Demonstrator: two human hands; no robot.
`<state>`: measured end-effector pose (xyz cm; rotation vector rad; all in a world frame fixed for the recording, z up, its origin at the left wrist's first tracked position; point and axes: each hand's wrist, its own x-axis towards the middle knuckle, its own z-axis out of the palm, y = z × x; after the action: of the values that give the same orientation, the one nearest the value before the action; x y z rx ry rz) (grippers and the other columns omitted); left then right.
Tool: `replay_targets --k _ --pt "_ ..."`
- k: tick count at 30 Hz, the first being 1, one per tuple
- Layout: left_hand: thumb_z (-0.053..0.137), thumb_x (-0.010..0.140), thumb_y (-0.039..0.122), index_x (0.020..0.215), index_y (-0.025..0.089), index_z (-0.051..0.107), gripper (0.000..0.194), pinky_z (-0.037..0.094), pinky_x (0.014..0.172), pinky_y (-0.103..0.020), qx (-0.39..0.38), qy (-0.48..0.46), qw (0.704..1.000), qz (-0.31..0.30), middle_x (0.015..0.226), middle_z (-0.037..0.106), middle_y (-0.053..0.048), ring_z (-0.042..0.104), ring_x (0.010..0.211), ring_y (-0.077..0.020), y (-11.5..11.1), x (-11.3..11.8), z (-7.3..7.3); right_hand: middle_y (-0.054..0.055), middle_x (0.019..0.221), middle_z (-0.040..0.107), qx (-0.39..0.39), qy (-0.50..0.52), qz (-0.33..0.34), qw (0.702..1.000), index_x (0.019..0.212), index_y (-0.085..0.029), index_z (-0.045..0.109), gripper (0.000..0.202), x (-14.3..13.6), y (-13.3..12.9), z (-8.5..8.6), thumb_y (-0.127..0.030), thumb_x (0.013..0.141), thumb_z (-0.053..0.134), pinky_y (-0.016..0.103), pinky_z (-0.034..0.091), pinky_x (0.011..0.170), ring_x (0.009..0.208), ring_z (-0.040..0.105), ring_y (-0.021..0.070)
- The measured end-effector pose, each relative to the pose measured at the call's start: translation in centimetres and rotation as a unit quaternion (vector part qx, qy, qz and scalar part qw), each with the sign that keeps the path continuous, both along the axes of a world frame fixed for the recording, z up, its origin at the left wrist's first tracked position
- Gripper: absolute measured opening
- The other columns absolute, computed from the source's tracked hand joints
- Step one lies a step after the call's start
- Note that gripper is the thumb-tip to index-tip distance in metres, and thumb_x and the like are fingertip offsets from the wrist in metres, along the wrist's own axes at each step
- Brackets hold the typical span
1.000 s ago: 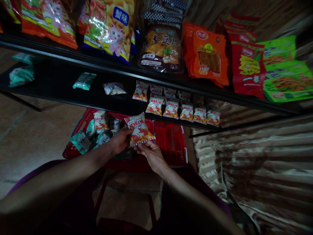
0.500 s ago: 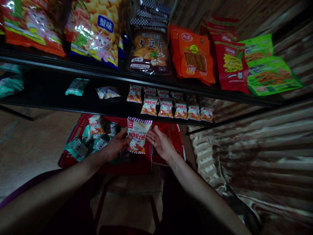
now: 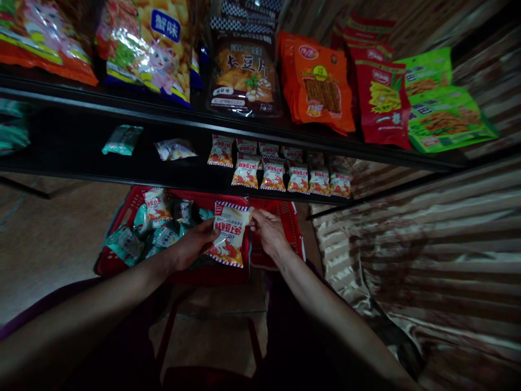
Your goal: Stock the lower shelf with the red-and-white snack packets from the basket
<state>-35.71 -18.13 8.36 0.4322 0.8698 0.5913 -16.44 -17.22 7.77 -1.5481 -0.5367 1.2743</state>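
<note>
Snack packet [image 3: 228, 233] pinched by both hands, below shelf edge [image 3: 195, 187].

We are in a small shop: black shelves [image 3: 171, 122] stocked with rows of packaged snacks [image 3: 280, 176], and a red shopping basket [image 3: 285, 217] below.
</note>
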Motion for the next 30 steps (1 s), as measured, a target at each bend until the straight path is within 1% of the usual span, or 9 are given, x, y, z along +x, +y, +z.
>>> replay_targets --k 4,7,10,13,16,21,24,27,30 --pt "0.065 0.078 0.014 0.106 0.016 0.061 0.029 0.052 0.076 -0.030 -0.041 -0.016 0.999 0.030 0.099 0.070 -0.010 0.068 0.085 -0.0193 0.3 0.0 -0.3 -0.001 0.066 0.066 -0.019 0.052 0.029 0.998 0.068 -0.019 0.066 0.033 -0.2 -0.1 0.3 -0.047 0.056 0.079 0.022 0.044 0.057 0.057 0.058 0.0083" --pt "0.054 0.083 0.011 0.105 0.016 0.059 0.023 0.053 0.081 -0.032 -0.061 -0.031 0.994 0.090 0.098 0.070 -0.009 0.067 0.088 -0.0186 0.9 0.1 -0.5 0.003 0.079 0.070 -0.038 0.067 0.087 0.993 0.077 -0.019 0.068 0.040 -0.5 -0.5 0.7 -0.055 0.059 0.075 0.026 0.048 0.064 0.066 0.063 0.0116" --pt "0.045 0.087 0.009 0.106 0.017 0.057 0.023 0.052 0.085 -0.034 -0.070 -0.029 0.987 0.143 0.096 0.070 -0.007 0.067 0.089 -0.0171 1.4 0.2 -0.2 0.002 0.076 0.069 -0.033 0.042 0.132 0.990 0.075 -0.019 0.068 0.044 -1.1 -1.1 0.9 -0.058 0.057 0.075 0.026 0.049 0.064 0.067 0.062 0.0123" --pt "0.046 0.088 0.012 0.106 0.017 0.057 0.022 0.052 0.086 -0.036 -0.078 -0.035 0.985 0.148 0.095 0.069 -0.008 0.066 0.088 -0.0185 1.7 0.1 0.0 -0.002 0.070 0.065 0.004 0.024 0.152 0.988 0.070 -0.019 0.068 0.041 -1.6 -1.7 0.7 -0.054 0.052 0.078 0.025 0.049 0.063 0.066 0.060 0.0113" --pt "0.048 0.087 0.013 0.105 0.016 0.058 0.020 0.052 0.084 -0.037 -0.066 -0.049 0.983 0.162 0.095 0.069 -0.008 0.066 0.087 -0.0198 1.8 0.0 -0.3 -0.003 0.066 0.064 0.018 0.028 0.157 0.987 0.070 -0.020 0.066 0.038 -1.9 -1.8 0.4 -0.050 0.051 0.081 0.025 0.049 0.062 0.063 0.060 0.0110" --pt "0.050 0.086 0.010 0.103 0.018 0.058 0.021 0.050 0.086 -0.032 -0.029 -0.046 0.977 0.204 0.091 0.068 -0.005 0.065 0.081 -0.0145 2.1 0.1 -1.3 -0.004 0.066 0.066 0.010 0.058 0.140 0.988 0.072 -0.020 0.064 0.038 -1.9 -1.7 0.1 -0.043 0.049 0.083 0.025 0.050 0.062 0.061 0.063 0.0114" --pt "0.048 0.086 0.009 0.104 0.019 0.057 0.023 0.050 0.087 -0.032 -0.026 -0.047 0.975 0.213 0.090 0.068 -0.004 0.065 0.081 -0.0135 2.1 0.3 -1.3 -0.004 0.066 0.067 0.011 0.062 0.133 0.989 0.071 -0.019 0.063 0.037 -1.9 -1.7 -0.1 -0.040 0.049 0.084 0.024 0.050 0.060 0.060 0.063 0.0106" --pt "0.047 0.087 0.009 0.098 0.020 0.057 0.018 0.051 0.085 -0.030 -0.034 -0.043 0.973 0.223 0.088 0.068 -0.002 0.064 0.079 -0.0118 2.1 0.4 -1.2 -0.004 0.066 0.067 0.008 0.077 0.122 0.990 0.072 -0.019 0.063 0.037 -1.9 -1.8 -0.2 -0.037 0.049 0.085 0.023 0.049 0.058 0.059 0.063 0.0103" --pt "0.047 0.086 0.009 0.094 0.020 0.057 0.016 0.052 0.081 -0.028 -0.014 -0.046 0.971 0.233 0.087 0.067 -0.001 0.063 0.076 -0.0107 2.2 0.4 -1.2 -0.004 0.066 0.067 -0.019 0.118 0.096 0.988 0.074 -0.018 0.062 0.040 -2.0 -1.9 -0.3 -0.033 0.046 0.087 0.024 0.050 0.060 0.058 0.064 0.0108"
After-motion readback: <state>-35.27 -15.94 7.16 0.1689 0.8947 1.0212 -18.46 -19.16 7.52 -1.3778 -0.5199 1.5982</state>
